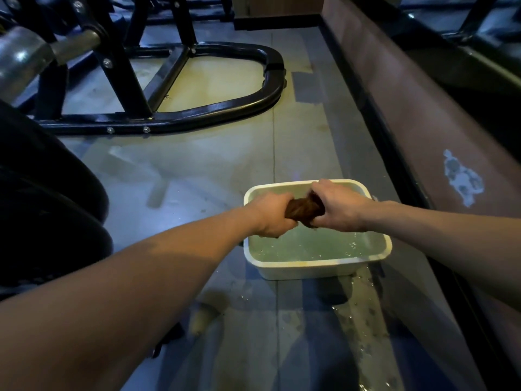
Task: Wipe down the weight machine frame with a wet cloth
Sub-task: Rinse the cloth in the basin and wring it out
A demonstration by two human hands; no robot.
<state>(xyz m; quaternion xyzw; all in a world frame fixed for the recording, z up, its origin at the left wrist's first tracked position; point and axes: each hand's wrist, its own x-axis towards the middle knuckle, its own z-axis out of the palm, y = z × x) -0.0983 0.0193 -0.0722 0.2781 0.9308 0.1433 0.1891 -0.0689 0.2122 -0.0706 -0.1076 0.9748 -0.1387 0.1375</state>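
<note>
Both my hands, left and right, grip the twisted brown cloth over the water tub, lower right; wringing only, black machine frame upper left not yet wiped.

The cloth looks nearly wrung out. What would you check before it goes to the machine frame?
1. Both hands grip the cloth: left hand, right hand, ok.
2. Cloth twisted over the tub, so drips land inside: ok.
3. Cloth done dripping: cannot tell.
4. Floor by the tub dry: not ok, puddle.
5. Machine frame within view ahead-left: ok.
</note>
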